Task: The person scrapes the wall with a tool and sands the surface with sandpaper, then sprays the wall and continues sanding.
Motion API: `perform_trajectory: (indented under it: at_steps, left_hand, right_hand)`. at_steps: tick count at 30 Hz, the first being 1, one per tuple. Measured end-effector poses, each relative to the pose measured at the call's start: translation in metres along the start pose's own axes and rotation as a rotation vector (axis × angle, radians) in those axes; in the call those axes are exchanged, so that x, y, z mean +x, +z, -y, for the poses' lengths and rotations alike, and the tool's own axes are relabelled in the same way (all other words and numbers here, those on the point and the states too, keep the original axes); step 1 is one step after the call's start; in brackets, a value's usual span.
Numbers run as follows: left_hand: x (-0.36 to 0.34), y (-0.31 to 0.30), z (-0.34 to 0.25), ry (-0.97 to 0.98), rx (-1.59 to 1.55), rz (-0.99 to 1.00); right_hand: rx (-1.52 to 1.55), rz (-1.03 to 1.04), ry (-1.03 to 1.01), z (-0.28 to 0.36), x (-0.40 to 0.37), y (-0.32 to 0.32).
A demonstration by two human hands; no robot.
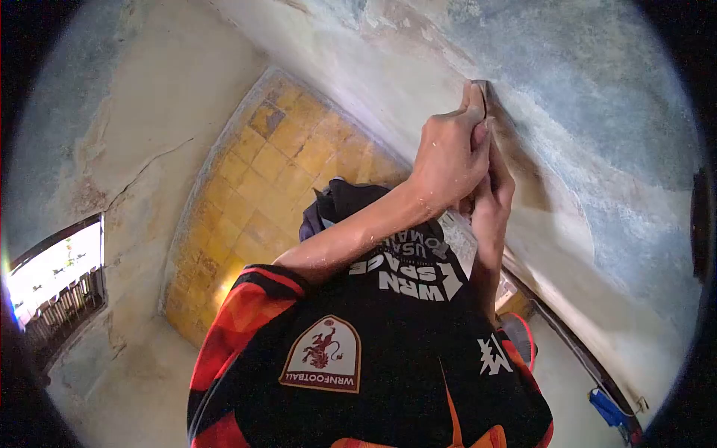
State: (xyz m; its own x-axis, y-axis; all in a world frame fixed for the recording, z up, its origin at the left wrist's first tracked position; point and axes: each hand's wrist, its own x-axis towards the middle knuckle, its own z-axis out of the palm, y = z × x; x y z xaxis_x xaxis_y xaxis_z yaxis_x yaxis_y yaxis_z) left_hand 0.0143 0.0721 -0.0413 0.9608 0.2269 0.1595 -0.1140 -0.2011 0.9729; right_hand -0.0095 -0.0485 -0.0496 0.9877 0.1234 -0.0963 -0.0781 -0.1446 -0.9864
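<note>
Both my hands are together against the pale, patchy wall (597, 112). With bent fingers, my left hand (452, 153) presses at a thin dark flat piece (482, 91), its fingertips right at the wall. Close below and behind it is my right hand (493, 201), fingers closed around the same spot and partly hidden by the left hand. Most of the piece is covered by the fingers, so I cannot tell what kind of tool it is. White specks dot my left forearm (358, 235).
Yellow tiles (254, 179) cover the floor far below, between the walls. A cracked wall (142, 134) with a barred window (63, 276) stands at the left. At the lower right, a blue thing (609, 409) is by a dark wooden frame (582, 351).
</note>
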Motion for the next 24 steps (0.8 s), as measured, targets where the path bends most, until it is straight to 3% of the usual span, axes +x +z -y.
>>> perform_trajectory:
  at_steps: [3,6,9,10,12,16,22,24]
  left_hand:
    - [0.003,0.011,0.007,0.152,-0.031,-0.203]
    - [0.0,0.001,0.001,0.008,0.051,-0.016]
    - [0.002,0.003,0.006,0.102,0.051,-0.036]
    - [0.005,-0.001,0.004,0.0,0.072,-0.005]
    - [0.008,-0.005,0.005,0.04,0.102,-0.006]
    - [0.006,0.0,0.002,0.037,0.062,-0.108]
    - [0.01,-0.011,-0.003,-0.044,0.066,-0.045]
    - [0.018,-0.015,-0.002,-0.046,0.067,-0.118]
  right_hand:
    - [-0.038,0.086,0.005,-0.005,0.007,-0.007]
    - [-0.019,0.063,0.046,-0.002,0.0,-0.006]
    - [-0.044,0.074,-0.016,-0.01,0.01,-0.007]
    - [-0.062,0.081,-0.093,-0.012,0.016,-0.004]
    - [-0.091,0.071,-0.119,-0.007,0.018,0.002]
    - [-0.05,0.092,0.087,0.011,0.011,0.002]
    - [-0.04,0.09,0.035,0.009,0.016,0.01]
    - [-0.116,0.124,-0.01,0.006,0.027,0.011]
